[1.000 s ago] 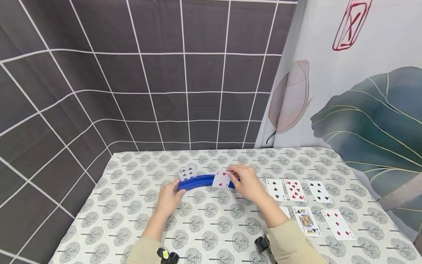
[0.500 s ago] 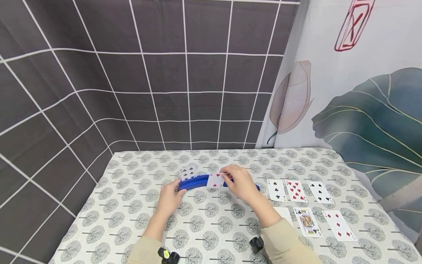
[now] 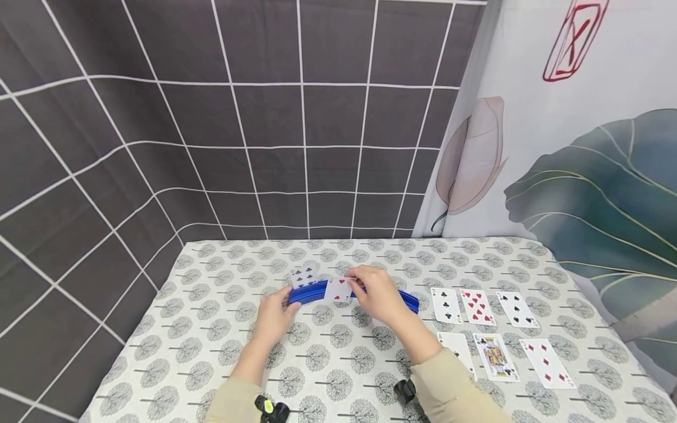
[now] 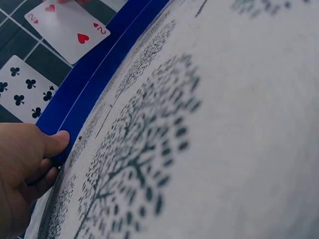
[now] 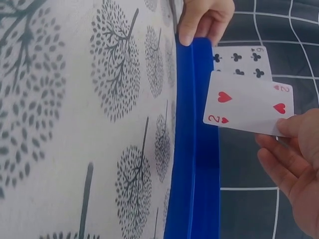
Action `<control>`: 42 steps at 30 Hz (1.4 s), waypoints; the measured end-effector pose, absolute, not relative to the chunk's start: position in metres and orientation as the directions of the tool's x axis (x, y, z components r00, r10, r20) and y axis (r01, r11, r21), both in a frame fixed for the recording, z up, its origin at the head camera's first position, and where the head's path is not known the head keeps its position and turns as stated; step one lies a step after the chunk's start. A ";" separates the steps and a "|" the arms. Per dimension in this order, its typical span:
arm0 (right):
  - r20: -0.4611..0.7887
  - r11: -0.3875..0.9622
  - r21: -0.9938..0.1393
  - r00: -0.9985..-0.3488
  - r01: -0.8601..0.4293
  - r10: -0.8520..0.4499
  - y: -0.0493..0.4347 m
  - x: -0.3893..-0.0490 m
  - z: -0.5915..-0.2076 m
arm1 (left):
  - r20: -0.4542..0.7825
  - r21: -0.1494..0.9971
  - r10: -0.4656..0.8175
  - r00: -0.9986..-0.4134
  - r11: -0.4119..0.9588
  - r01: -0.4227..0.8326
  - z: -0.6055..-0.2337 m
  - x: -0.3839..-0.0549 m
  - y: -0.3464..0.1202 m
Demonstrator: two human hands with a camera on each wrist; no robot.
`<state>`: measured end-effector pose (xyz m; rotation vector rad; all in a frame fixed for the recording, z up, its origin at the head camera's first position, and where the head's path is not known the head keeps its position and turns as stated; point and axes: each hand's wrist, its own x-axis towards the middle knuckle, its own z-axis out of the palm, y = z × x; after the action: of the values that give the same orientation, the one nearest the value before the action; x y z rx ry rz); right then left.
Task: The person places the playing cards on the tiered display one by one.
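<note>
A curved blue card holder (image 3: 312, 292) lies on the cloth. My left hand (image 3: 272, 318) grips its left end, the thumb (image 4: 61, 139) on the near side. Upright in the holder near that hand is the six of clubs (image 3: 304, 274). My right hand (image 3: 379, 295) pinches the two of hearts (image 3: 336, 288) by its upper right corner, between thumb and fingers. The two of hearts (image 5: 249, 102) is tilted in front of the holder's far side, just right of the six of clubs (image 5: 241, 62) and partly overlapping it in the right wrist view. Whether its lower edge touches the slot, I cannot tell.
Face-up cards lie in two rows at the right: a three of clubs (image 3: 445, 305), a hearts card (image 3: 478, 306), a spades card (image 3: 516, 309), a king of clubs (image 3: 495, 357), a five of diamonds (image 3: 547, 363), and a card (image 3: 456, 349) partly behind my right sleeve. Dark checked cloth (image 3: 275, 117) hangs behind.
My right hand has moved left along the holder with the two of hearts, towards the six of clubs. The holder's right end now shows. My left hand keeps its grip.
</note>
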<state>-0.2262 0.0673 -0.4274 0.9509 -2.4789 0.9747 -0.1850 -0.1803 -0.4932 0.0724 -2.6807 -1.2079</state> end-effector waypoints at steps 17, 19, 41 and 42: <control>0.490 0.554 -0.485 -0.735 -0.676 -0.468 0.052 -0.229 -0.431 | 0.164 0.747 -0.126 -0.978 0.664 0.040 -0.492 -0.187 -0.180; 0.504 0.555 -0.474 -0.728 -0.683 -0.465 0.050 -0.230 -0.432 | 0.171 0.741 -0.122 -0.978 0.670 0.046 -0.492 -0.187 -0.180; 0.545 0.539 -0.455 -0.700 -0.709 -0.461 0.027 -0.231 -0.433 | 0.178 0.743 -0.118 -0.977 0.667 0.055 -0.493 -0.183 -0.179; 0.545 0.541 -0.452 -0.700 -0.709 -0.462 0.026 -0.232 -0.433 | 0.179 0.743 -0.116 -0.977 0.666 0.057 -0.492 -0.183 -0.178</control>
<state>-0.2316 0.0257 -0.4331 0.9621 -2.4205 0.9478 -0.1828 -0.1784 -0.4924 0.0485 -2.6710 -1.2021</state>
